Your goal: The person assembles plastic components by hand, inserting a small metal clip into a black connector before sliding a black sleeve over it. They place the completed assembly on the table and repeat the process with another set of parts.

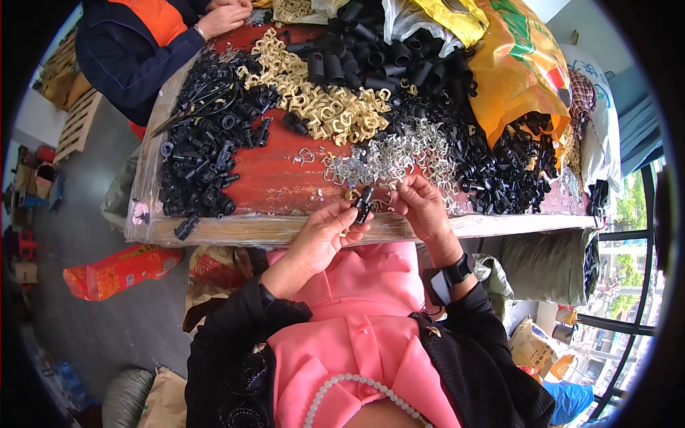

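Observation:
Above the table's near edge, my left hand (325, 234) is closed around a small black plastic fitting (364, 202), held upright between thumb and fingers. A brass-coloured piece (352, 193) shows just beside the fitting's top; whether it is attached I cannot tell. To the right, my right hand (428, 207) is pinched, thumb against forefinger, apart from the fitting. What it holds, if anything, is too small to make out. Right beyond both hands lies a pile of silvery wire clips (421, 153).
Black ribbed fittings (203, 171) are heaped at left, yellowish C-shaped clips (335, 107) in the middle, black tubes (392, 57) behind. Small black parts (510, 167) spill beside a yellow bag (524, 71) at right. Another person's hand (225, 18) works at the far left.

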A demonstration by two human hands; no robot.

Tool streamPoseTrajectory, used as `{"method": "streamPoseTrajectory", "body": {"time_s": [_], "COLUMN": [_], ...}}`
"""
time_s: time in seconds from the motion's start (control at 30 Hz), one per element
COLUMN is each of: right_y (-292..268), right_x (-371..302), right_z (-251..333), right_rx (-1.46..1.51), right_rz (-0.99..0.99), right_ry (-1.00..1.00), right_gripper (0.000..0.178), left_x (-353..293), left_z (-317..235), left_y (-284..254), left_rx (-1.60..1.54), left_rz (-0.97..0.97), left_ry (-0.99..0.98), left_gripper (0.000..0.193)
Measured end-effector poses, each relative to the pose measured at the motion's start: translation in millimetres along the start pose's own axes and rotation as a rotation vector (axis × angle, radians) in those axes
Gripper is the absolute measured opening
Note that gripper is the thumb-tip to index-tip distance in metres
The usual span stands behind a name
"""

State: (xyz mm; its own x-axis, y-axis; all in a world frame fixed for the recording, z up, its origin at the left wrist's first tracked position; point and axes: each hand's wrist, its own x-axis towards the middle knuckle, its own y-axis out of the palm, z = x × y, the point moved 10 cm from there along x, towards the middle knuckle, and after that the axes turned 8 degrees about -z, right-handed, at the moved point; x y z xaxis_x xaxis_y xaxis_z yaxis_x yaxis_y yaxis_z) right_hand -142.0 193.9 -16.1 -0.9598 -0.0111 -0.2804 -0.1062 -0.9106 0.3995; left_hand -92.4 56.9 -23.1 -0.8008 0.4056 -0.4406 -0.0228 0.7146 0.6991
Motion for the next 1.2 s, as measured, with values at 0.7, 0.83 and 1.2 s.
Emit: {"method": "streamPoseTrajectory", "body": {"time_s": [0.7,0.83,1.2], "right_y": [66,55,81], "right_x": [-59,-52,-66], "right_z": [-28,-11,43], "right_rx": [0.226,-0.014,-1.07], "right_rz": [0.389,0.249,0.28], "right_ry": [0.41,0.11,-0.883], "right_gripper": [0.012,0.01,0.011], "left_x": [-22,-22,-6], "left_z": [-3,-5,-6], "left_y": [38,30,12], "left_rx": [0.019,0.022,-0.004], "left_rz": [0.244,0.145,0.109], "left_ry": [-0.043,-0.031,-0.05], "left_gripper": [0.035,0.031,0.025]}}
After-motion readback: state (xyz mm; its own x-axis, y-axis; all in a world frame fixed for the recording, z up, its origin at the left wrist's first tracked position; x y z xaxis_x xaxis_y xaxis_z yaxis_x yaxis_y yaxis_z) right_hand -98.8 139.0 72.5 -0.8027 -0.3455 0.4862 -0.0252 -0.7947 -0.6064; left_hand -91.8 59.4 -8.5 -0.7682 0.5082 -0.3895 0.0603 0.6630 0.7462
